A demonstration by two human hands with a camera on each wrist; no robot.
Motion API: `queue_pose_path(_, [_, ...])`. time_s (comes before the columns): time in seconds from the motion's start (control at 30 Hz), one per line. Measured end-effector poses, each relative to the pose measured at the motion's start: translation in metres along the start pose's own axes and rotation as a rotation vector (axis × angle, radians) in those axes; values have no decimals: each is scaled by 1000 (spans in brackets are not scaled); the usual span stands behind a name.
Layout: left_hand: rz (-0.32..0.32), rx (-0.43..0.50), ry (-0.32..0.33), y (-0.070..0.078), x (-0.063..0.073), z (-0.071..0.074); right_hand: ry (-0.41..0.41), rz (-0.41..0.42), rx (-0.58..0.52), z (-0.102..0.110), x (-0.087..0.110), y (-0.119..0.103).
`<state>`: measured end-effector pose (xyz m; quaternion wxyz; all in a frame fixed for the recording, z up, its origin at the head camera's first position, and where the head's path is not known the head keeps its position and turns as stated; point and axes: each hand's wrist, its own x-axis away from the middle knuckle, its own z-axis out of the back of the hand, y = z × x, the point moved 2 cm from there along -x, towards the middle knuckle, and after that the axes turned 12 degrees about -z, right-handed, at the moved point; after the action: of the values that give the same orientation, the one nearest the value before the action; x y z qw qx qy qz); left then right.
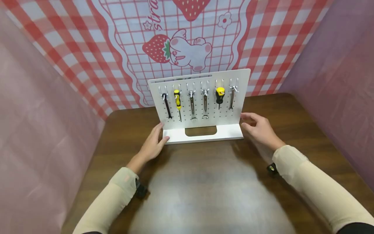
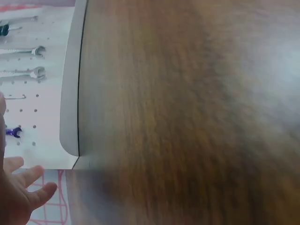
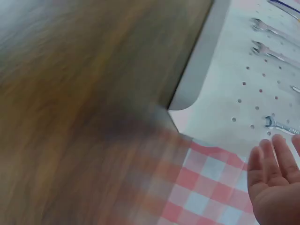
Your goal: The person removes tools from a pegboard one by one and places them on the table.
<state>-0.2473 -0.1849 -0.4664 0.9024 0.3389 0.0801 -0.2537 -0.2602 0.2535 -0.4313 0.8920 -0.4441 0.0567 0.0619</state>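
Left grip [image 1: 151,144], a bare hand, has its fingers spread and its thumb apart from them, at the left edge of a white pegboard [image 1: 228,117]; whether the fingertips touch it cannot be told. Right grip [image 1: 260,130], the other bare hand, is likewise spread, its fingers loosely bent and holding nothing, just beside the board's right edge.

The pegboard stands between the two grips on the worktop [image 1: 210,185], its base [image 1: 174,135] level with the left thumb, an oblong cutout midway between the hands. Six tools hang on its hooks. Nearest the left grip is a dark wrench [image 1: 167,108], then a long yellow-and-black screwdriver [image 1: 177,100]. About equally far from both grips hang a silver wrench [image 1: 192,104] and a second silver wrench [image 1: 205,102]. Closer to the right grip come a stubby yellow-and-black screwdriver [image 1: 220,95] and, nearest of all to it, a small slim wrench [image 1: 232,98].

Beyond both grips, behind the board, is a red-and-white checked cloth [image 1: 128,58] with strawberries. Pale sleeves [image 1: 318,185] cover the forearms behind each grip.
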Motion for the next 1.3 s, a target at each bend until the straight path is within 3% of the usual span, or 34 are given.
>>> queue_pose_path(0.1, [44,145,122,-10,-3,-4,40,-29,-106,-1,-6,-2])
queue_pose_path(0.23, [93,322,286,-20,-11,-7,72,-3,-168,0,-10,-20])
queue_pose_path(0.4, [121,434,384,-26,-25,-1,93,-11,-227,3,-13,-43])
queue_pose_path(0.67, [203,571,420,-30,-45,0,118,-22,-307,0,-23,-50])
queue_pose_path(0.77, [229,585,422,-33,-50,-1,126,-29,-311,-3,-29,-41])
queue_pose_path(0.97, [227,602,470,-36,-58,2,140,-37,-334,-7,-41,-24])
queue_pose_path(1.3, [231,612,472,-37,-68,2,191,-53,-329,0,-47,-31])
